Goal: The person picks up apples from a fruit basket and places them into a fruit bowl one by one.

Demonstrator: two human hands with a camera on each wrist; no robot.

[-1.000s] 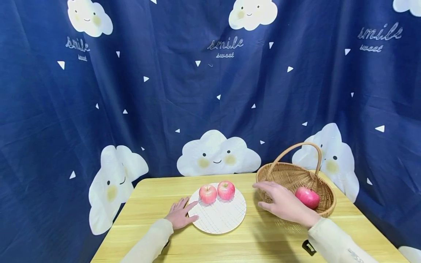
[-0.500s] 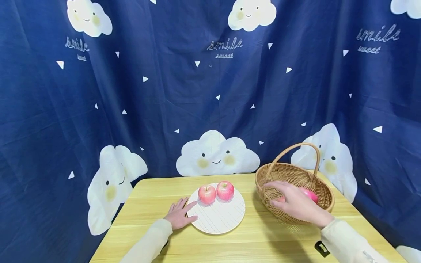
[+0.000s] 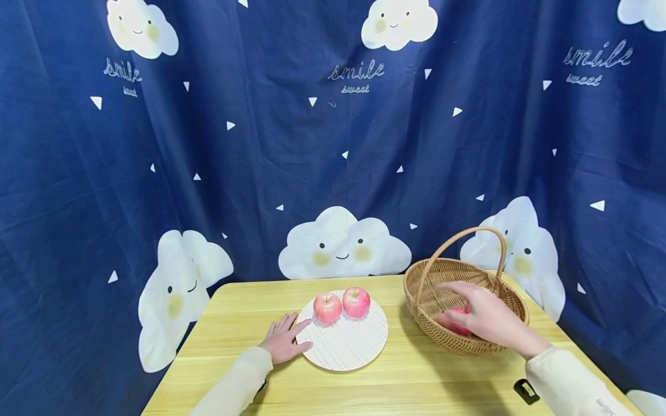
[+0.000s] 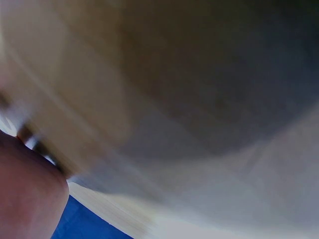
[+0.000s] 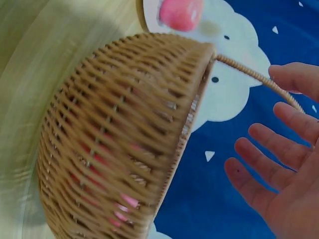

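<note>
My left hand [image 3: 282,341] lies with fingers spread at the left edge of a round white plate [image 3: 346,349], its thumb and forefinger overlapping the rim. Two pinkish-red apples [image 3: 328,307] sit side by side at the plate's far side. Over the wicker basket [image 3: 432,277], my right hand [image 3: 484,312] is held with its fingers extended and apart, nothing in its grasp. Below the thumb, a red round fruit [image 3: 454,319] rests inside the basket, partly covered by the hand. Red and pink patches show through the weave in the right wrist view. The left wrist view is mostly dark and blurred.
The basket's arched handle [image 3: 468,231] rises behind the right hand. Both plate and basket stand on a light wooden table [image 3: 333,396]. A dark blue curtain [image 3: 291,144] with white clouds hangs directly behind the table.
My right hand has moved rightward over the basket, uncovering a red fruit at the left and covering the place where one showed at the right. The left hand has stayed by the plate.
</note>
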